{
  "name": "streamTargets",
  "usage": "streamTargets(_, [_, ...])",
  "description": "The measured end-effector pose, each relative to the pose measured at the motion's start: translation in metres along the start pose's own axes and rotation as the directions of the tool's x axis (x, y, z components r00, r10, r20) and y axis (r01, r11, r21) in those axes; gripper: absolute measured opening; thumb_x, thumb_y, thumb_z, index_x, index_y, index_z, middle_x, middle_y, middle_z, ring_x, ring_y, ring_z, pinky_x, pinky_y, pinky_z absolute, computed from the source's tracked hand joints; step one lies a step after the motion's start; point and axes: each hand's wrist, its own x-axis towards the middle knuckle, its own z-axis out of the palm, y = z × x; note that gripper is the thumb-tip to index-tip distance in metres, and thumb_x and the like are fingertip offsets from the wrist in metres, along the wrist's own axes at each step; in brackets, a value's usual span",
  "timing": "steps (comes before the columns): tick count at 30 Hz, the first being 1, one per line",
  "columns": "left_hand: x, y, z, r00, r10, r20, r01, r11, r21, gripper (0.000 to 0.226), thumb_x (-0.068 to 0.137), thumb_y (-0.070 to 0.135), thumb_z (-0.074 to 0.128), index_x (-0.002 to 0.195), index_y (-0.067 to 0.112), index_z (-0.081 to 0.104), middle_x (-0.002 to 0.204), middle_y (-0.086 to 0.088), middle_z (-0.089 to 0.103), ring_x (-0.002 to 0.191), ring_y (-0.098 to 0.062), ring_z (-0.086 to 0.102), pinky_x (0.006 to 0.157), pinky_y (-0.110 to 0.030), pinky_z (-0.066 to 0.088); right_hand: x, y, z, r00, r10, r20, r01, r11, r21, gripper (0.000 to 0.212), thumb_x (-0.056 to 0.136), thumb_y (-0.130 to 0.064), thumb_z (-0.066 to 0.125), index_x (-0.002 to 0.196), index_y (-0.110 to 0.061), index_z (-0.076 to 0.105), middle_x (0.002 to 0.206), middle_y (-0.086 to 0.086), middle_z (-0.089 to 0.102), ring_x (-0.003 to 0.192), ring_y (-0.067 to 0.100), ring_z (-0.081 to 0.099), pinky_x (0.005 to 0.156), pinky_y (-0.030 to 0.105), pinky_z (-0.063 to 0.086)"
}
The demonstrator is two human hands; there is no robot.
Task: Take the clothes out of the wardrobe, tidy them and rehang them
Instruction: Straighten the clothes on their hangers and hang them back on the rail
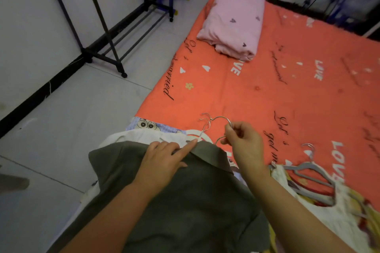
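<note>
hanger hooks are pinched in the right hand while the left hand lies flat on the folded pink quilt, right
Not quite. The head view shows the left hand lying flat on the olive-green garment, not the folded pink quilt, which sits farther away on the orange sheet. The right hand does pinch the metal hanger hooks.

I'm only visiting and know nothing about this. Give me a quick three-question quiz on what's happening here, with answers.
1. True or false: the left hand rests with straight fingers on the dark green garment.
2. What does the right hand pinch? A) a sock B) wire hanger hooks C) a pillow
3. What colour is the folded bedding?
Key: 1 true; 2 B; 3 pink.
</note>
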Motion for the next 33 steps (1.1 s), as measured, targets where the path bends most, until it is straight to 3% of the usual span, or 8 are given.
streamTargets(7, [0.002,0.073,-0.091,0.988,0.12,-0.096,-0.127,0.989,-0.073,0.064,0.053,0.014,0.09,0.112,0.021,0.068,0.063,0.005,0.062,0.056,-0.015,0.059,0.048,-0.027,0.047,-0.056,-0.06,-0.084,0.993,-0.051,-0.103,0.051,0.999,0.002,0.015,0.088,-0.015,0.061,0.077,-0.025,0.062,0.062,-0.005,0.06,0.057,0.006,0.061,0.069,0.032,0.051])
streamTargets(10, [0.0,0.106,-0.124,0.984,0.141,-0.106,-0.152,0.983,-0.104,0.064,0.051,0.014,0.091,0.111,0.023,0.069,0.063,0.006,0.063,0.055,-0.015,0.059,0.049,-0.028,0.044,-0.088,-0.077,-0.122,0.988,-0.108,-0.107,0.103,0.994,-0.047,0.012,0.088,-0.021,0.061,0.095,-0.03,0.063,0.078,-0.007,0.063,0.069,0.002,0.065,0.067,0.023,0.048])
streamTargets(14, [-0.002,0.153,-0.159,0.973,0.168,-0.156,-0.191,0.97,-0.147,0.062,0.053,0.011,0.089,0.111,0.022,0.069,0.063,0.004,0.063,0.056,-0.017,0.06,0.059,-0.025,0.031,-0.146,-0.075,-0.174,0.986,-0.156,-0.053,0.14,0.964,-0.225,0.047,0.087,-0.029,0.063,0.125,-0.047,0.042,0.097,-0.022,0.058,0.09,-0.005,0.058,0.079,0.016,0.047])
streamTargets(17, [-0.006,0.198,-0.183,0.97,0.164,-0.177,-0.195,0.965,-0.175,0.062,0.058,0.011,0.087,0.115,0.024,0.067,0.066,0.005,0.063,0.062,-0.021,0.064,0.058,-0.027,0.036,-0.2,-0.061,-0.213,0.987,-0.158,0.014,0.151,0.914,-0.376,0.069,0.087,-0.037,0.062,0.136,-0.055,0.018,0.127,-0.026,0.045,0.118,-0.002,0.044,0.102,0.026,0.039])
streamTargets(19, [-0.011,0.235,-0.194,0.956,0.215,-0.202,-0.249,0.954,-0.167,0.062,0.057,0.01,0.087,0.114,0.024,0.067,0.065,0.006,0.062,0.059,-0.02,0.062,0.052,-0.03,0.037,-0.232,-0.053,-0.242,0.982,-0.191,-0.016,0.159,0.861,-0.484,0.081,0.084,-0.044,0.063,0.14,-0.053,0.005,0.137,-0.02,0.041,0.126,0.003,0.039,0.108,0.03,0.034])
streamTargets(23, [-0.027,0.324,-0.209,0.916,0.33,-0.228,-0.368,0.917,-0.153,0.062,0.054,0.009,0.089,0.111,0.022,0.069,0.062,0.006,0.061,0.053,-0.02,0.059,0.05,-0.029,0.031,-0.295,-0.039,-0.318,0.955,-0.264,-0.131,0.118,0.751,-0.65,0.096,0.081,-0.048,0.062,0.127,-0.059,-0.022,0.134,-0.012,0.042,0.122,0.01,0.039,0.105,0.028,0.031])
streamTargets(28, [-0.066,0.449,-0.214,0.854,0.464,-0.235,-0.51,0.836,-0.203,0.059,0.06,0.008,0.085,0.115,0.022,0.067,0.068,0.002,0.065,0.059,-0.025,0.062,0.052,-0.033,0.037,-0.39,-0.009,-0.422,0.913,-0.311,-0.263,0.031,0.697,-0.717,0.097,0.085,-0.043,0.06,0.127,-0.056,-0.026,0.13,-0.008,0.039,0.118,0.014,0.038,0.103,0.029,0.03])
streamTargets(33, [-0.103,0.565,-0.2,0.804,0.555,-0.213,-0.594,0.736,-0.324,0.066,0.08,0.019,0.07,0.136,0.035,0.039,0.085,0.0,0.064,0.08,-0.027,0.059,0.069,-0.035,0.036,-0.484,0.018,-0.518,0.861,-0.344,-0.374,-0.057,0.666,-0.744,0.093,0.088,-0.043,0.056,0.127,-0.053,-0.028,0.113,-0.005,0.042,0.102,0.015,0.043,0.093,0.027,0.035])
